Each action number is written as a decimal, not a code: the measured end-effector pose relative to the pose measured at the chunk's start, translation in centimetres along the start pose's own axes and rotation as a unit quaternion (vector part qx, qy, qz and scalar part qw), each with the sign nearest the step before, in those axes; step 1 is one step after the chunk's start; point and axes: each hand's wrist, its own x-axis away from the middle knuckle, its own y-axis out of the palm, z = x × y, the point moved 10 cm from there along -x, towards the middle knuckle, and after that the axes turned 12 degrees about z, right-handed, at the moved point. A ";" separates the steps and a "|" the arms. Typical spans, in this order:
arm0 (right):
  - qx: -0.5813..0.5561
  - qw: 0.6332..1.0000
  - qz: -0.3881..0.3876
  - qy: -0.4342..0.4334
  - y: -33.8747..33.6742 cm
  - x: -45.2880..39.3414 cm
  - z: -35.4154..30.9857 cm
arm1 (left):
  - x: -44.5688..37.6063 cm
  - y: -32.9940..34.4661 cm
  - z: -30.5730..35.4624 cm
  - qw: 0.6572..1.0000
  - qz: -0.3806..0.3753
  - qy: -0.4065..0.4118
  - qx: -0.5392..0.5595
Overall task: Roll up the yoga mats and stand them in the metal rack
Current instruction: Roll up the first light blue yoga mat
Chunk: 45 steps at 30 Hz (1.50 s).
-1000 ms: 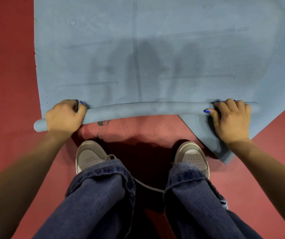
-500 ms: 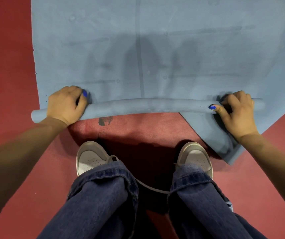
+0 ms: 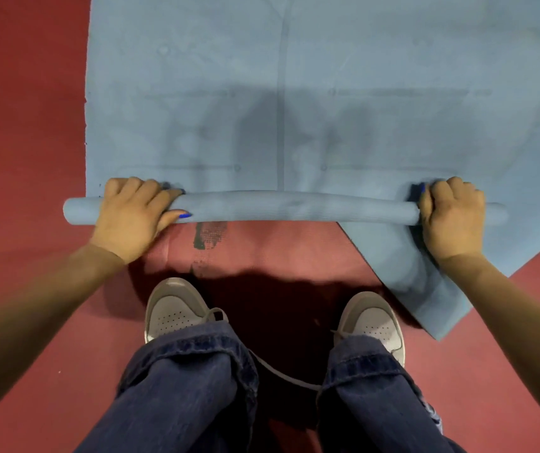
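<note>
Gripping the thin roll point(image 3: 295, 207) of the blue yoga mat point(image 3: 295, 76) at mid-frame, my left hand point(image 3: 133, 215) and right hand point(image 3: 451, 217) clamp its ends. Risk: the second blue mat point(image 3: 425, 282) at lower right may catch; a loose start may telescope.

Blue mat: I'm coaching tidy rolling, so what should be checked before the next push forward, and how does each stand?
1. Left hand holds the roll: ok.
2. Right hand holds the roll: ok.
3. Roll even across its length: not ok, it bows slightly.
4. Flat blue mat ahead smooth: ok.
5. Second blue sheet under the right hand free of the roll: cannot tell.
6. Rack nearby: cannot tell, not in view.
</note>
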 end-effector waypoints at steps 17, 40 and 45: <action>0.038 0.996 0.062 -0.052 0.5 -4.1 -0.9 | -1.9 1.4 -4.4 0.960 0.010 -0.277 -0.030; -0.007 0.996 -0.011 0.084 0.5 -1.3 -1.4 | -5.3 2.5 -4.5 0.982 -0.015 -0.160 0.099; -0.041 0.996 -0.035 0.072 2.2 -2.9 -1.4 | -7.1 2.6 -3.8 0.997 -0.016 -0.052 0.063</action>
